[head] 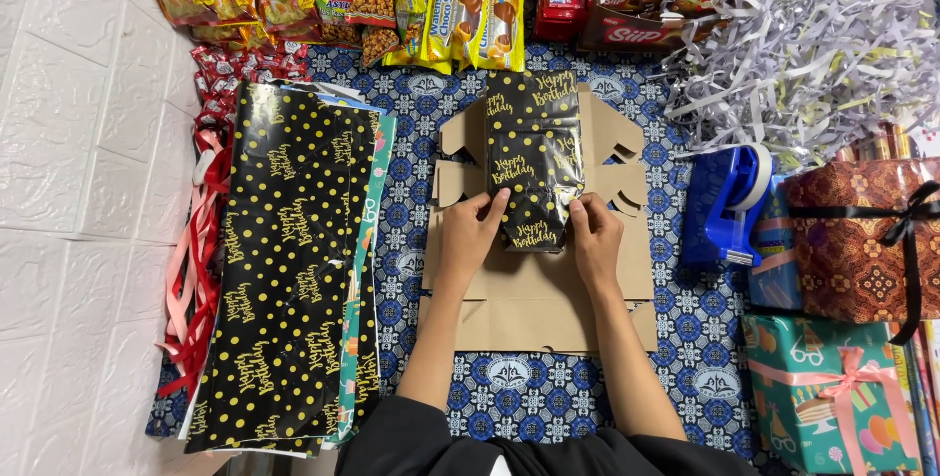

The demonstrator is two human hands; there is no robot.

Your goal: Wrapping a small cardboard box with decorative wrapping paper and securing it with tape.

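Fingertips of the left hand (472, 231) are pinched down on the left edge of a small box wrapped in glossy black paper with gold dots and gold script (534, 167). The right hand (595, 239) does the same on the right edge, thumb and forefinger pressed together on a fold. That one parcel lies in the middle of a flat brown cardboard cut-out (534, 290), itself lying on a blue patterned cloth (509, 378).

My guess is it's light and fairly stiff inside, but the paper looks slick and creases easily, so gripping along the folded edges near the bottom corners seems the safest hold.

Counting outward: one stack of matching black dotted wrapping sheets (289, 270) to the left, one blue tape dispenser (729, 204) to the right, and two finished gifts further right: a brown batik-patterned one (857, 241) and a teal one with a pink ribbon (832, 393).
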